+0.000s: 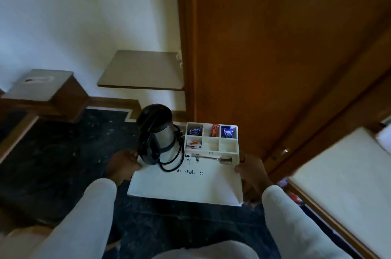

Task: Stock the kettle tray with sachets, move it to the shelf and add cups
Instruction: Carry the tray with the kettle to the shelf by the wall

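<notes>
I hold a white tray (186, 186) in the air, level, between both hands. My left hand (123, 162) grips its left edge and my right hand (250, 168) grips its right edge. A steel kettle (157, 133) with a black lid, handle and coiled cord stands on the tray's far left. A white divided box (211, 140) at the far right holds sachets (214, 130) in blue, red and white-orange wrappers; two near compartments look empty. A spoon (220, 159) lies in front of the box. A bare grey shelf (143, 70) juts from the wall beyond the tray.
A tall wooden door or wardrobe panel (275, 47) rises on the right, next to the shelf. A low wooden stand with a grey top (40, 85) sits at the left. A white-topped surface with a wooden edge (347, 184) lies at the right. The floor is dark stone.
</notes>
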